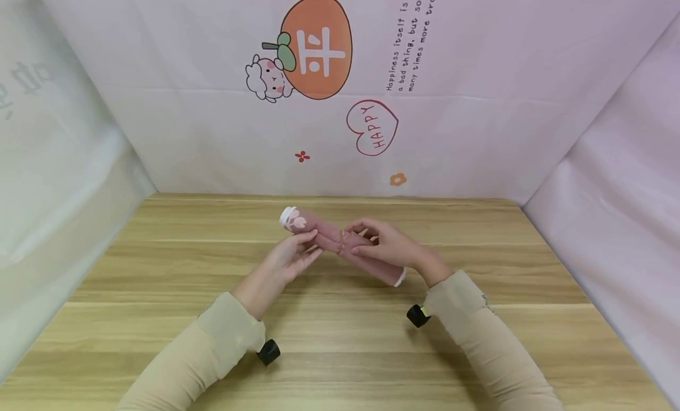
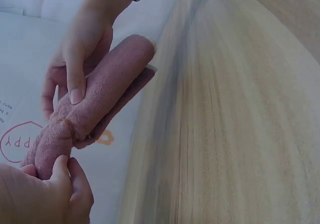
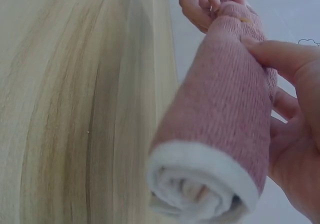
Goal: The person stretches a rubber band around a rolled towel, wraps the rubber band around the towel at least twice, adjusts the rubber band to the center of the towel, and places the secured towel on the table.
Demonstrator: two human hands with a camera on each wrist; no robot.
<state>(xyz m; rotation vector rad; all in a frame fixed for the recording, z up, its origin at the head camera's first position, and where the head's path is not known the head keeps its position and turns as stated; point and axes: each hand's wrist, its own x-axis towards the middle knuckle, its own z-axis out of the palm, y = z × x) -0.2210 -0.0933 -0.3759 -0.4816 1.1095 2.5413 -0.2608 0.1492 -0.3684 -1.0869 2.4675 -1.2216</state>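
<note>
A rolled dusty-pink towel (image 1: pixel 330 240) is held in the air above the table, its left end higher than its right. Round its middle a thin band (image 2: pixel 70 126) cinches it narrow. My left hand (image 1: pixel 284 260) pinches the roll just left of the band, thumb against one side. On the other side of the band, my right hand (image 1: pixel 392 245) grips the roll between thumb and fingers. White trim and a pale leaf print show at the left end. In the right wrist view the white spiral end (image 3: pixel 200 171) faces the camera.
The wood-grain table (image 1: pixel 340 352) lies below both hands. A white printed backdrop (image 1: pixel 212 133) rises behind it, with white cloth walls at left and right. Small black devices (image 1: pixel 269 352) sit at both sleeve cuffs.
</note>
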